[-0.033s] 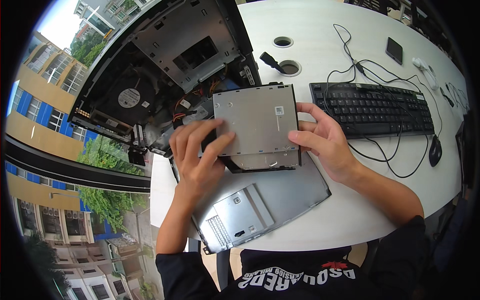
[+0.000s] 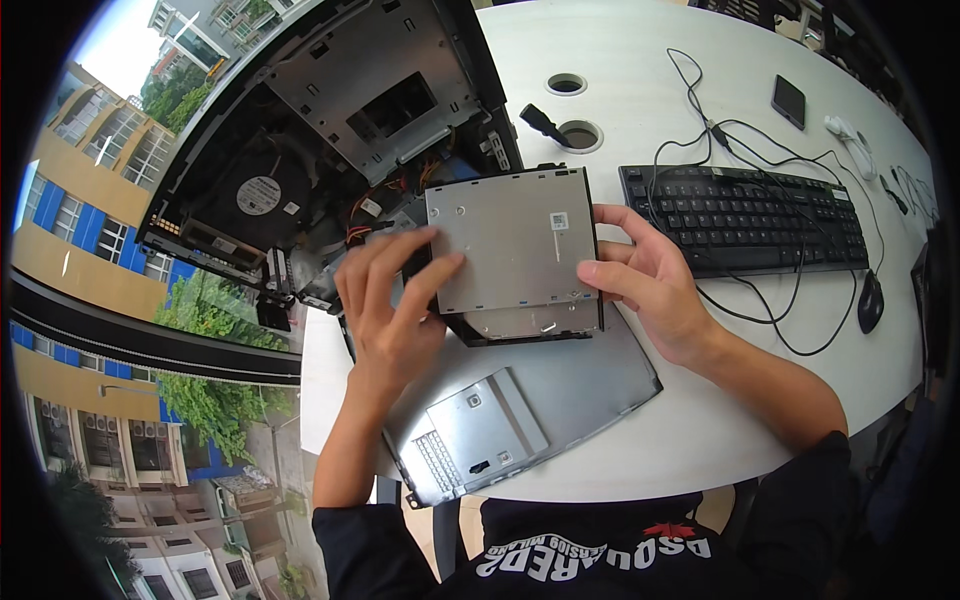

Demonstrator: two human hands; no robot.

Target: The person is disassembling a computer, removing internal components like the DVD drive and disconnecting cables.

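A flat silver drive [image 2: 510, 245] is out of the open computer case [image 2: 340, 130] and held in both hands. As things lie now, it hangs free just beside the case's near right corner, with no part of it seated in the metal frame. I judge from this that the work in hand is now on the drive itself rather than inside the case.

The left hand [image 2: 390, 310] lies on the drive's left part with its fingers spread and laid flat across the top plate. Its thumb is hidden, so I cannot tell whether it grips from below. The right hand [image 2: 650, 285] pinches the drive's right edge, with the thumb on the top face and the fingers curled round the far side of that edge.

The drive's broad face is turned up toward the camera, with a small label near its right edge. It is nearly square. Its slightly longer axis runs left to right, away from the case toward the keyboard [image 2: 745, 220], with the right end tipped a little farther from the person. A dark rim shows along its near and right edges, but I cannot tell which edge is the front.

A grey metal cover panel [image 2: 560, 400] lies flat on the white bench [image 2: 640, 60] below the drive, on the near side of the case. Right of the case and beyond the keyboard lie a mouse [image 2: 870, 300] and a dark phone [image 2: 788, 100].
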